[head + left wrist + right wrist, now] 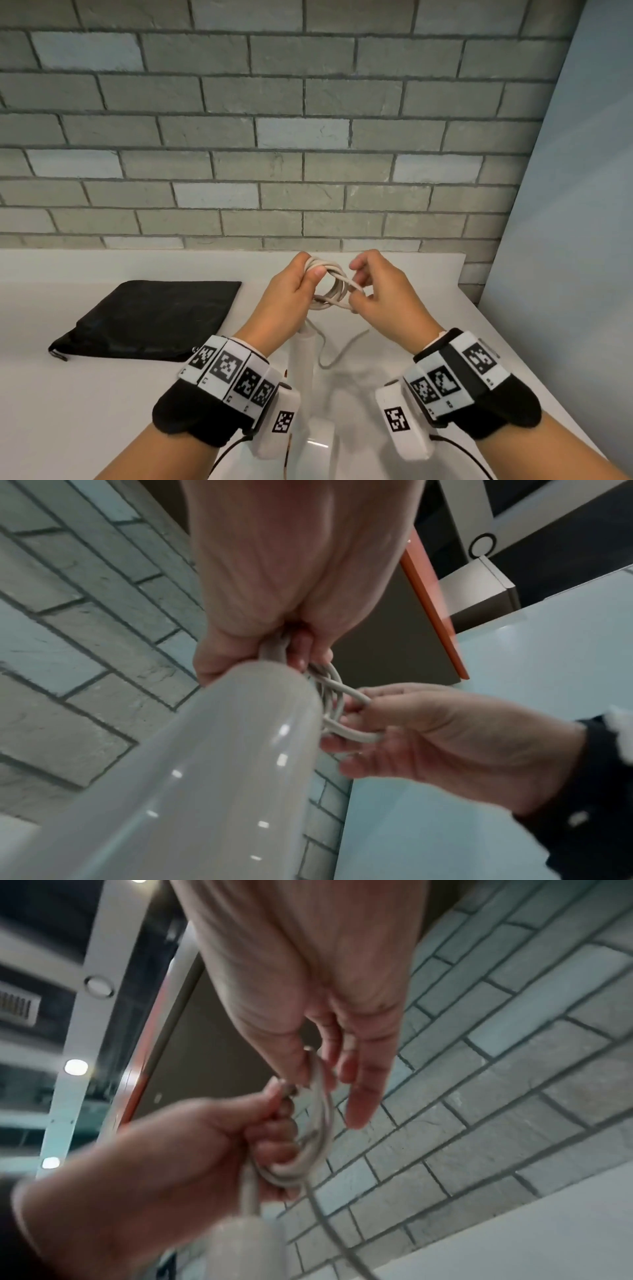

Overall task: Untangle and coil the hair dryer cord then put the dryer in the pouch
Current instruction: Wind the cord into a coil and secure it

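My left hand (301, 284) grips a small coil of beige cord (334, 286) above the white counter, fingers curled round the loops. My right hand (368, 291) pinches a strand of the cord at the coil's right side, its other fingers held loose. The white hair dryer (301, 370) hangs below the hands, handle up; its handle (219, 777) fills the left wrist view. A slack length of cord (342, 349) trails on the counter. In the right wrist view the coil (315, 1139) sits between both hands. The black pouch (150, 318) lies flat at the left.
A grey brick wall (274, 137) runs behind the counter (85, 411), and a pale blue panel (565, 240) closes the right side. The counter's right edge runs diagonally under my right wrist.
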Demonstrator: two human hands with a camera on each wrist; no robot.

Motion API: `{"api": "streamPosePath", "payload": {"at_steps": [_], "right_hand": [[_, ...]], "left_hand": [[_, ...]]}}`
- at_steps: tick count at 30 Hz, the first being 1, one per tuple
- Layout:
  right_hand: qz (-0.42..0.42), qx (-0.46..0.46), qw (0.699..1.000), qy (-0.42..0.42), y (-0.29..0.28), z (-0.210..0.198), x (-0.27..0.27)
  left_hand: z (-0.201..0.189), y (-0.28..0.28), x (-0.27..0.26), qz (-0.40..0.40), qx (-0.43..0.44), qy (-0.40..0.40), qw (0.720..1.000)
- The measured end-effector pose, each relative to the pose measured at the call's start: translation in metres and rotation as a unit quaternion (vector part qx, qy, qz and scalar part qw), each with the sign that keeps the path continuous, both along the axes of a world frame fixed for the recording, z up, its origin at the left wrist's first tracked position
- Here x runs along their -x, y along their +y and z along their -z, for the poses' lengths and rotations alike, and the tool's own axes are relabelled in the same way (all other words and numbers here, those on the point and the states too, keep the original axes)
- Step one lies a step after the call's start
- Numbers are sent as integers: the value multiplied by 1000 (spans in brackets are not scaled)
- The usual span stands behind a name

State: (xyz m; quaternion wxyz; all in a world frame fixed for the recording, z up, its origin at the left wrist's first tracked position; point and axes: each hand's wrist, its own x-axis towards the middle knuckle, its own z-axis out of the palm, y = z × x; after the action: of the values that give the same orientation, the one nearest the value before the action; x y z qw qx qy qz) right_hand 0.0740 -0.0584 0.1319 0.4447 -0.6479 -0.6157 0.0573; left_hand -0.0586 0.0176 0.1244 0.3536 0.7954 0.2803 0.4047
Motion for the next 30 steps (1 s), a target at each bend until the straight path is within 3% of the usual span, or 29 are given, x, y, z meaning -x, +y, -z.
{"api": "streamPosePath", "payload": {"at_steps": [2, 4, 7, 9, 11, 14, 17, 22, 24, 28, 30], "right_hand": [[3, 39, 999, 1, -4, -3, -7], [-36, 49, 993, 105, -9, -1, -12], [-141, 34, 937, 318, -18, 4, -17], [-180, 22, 910, 373, -23, 10, -20], [-149, 21, 936, 318, -27, 15, -28], [-70, 44, 984, 158, -36, 23, -55], [-24, 66, 995, 72, -45, 33, -87], [98, 22, 994, -44, -44, 39, -107], [126, 14, 992, -21, -44, 45, -120], [90, 0, 973, 211, -50, 52, -142], [55, 14, 966, 251, -61, 47, -145]], "left_hand": [[0, 1, -3, -12, -12, 12, 1000], [1, 3, -5, -21, -12, 14, 1000], [3, 8, -6, -36, 1, -1, 999], [4, 9, -8, -36, -3, 7, 999], [5, 10, -9, -44, -11, 18, 999], [7, 22, -4, -74, 11, 3, 997], [11, 29, 1, -84, 8, 20, 996], [16, 27, -5, -101, 7, 32, 994], [16, 26, -4, -110, 8, 35, 993], [16, 24, -2, -140, -10, 41, 989], [16, 26, 2, -166, -3, 22, 986]]}}
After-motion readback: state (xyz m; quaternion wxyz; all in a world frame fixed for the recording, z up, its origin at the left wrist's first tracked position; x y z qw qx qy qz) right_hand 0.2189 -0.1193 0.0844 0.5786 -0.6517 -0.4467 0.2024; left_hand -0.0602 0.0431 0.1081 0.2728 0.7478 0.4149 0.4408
